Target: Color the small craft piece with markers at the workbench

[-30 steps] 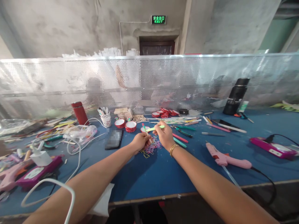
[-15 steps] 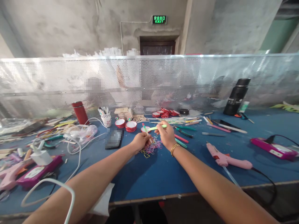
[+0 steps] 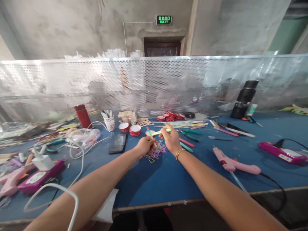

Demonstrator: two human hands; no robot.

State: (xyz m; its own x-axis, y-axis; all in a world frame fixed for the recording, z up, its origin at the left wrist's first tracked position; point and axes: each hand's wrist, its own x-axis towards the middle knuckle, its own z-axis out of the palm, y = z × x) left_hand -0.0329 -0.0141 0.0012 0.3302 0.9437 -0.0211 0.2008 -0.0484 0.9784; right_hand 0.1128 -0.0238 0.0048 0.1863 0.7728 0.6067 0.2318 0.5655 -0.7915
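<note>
Above the blue table, the person's left hand pinches a slim pink-and-green stick near its lower end, the pink tip jutting beyond the fingers. The right hand grips a light-green pen, its point right at the stick. Small coloured loops lie heaped beneath.

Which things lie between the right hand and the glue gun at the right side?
In the head view, a red stick and a teal stick lie between the right hand and glue gun, pliers slightly behind.
</note>
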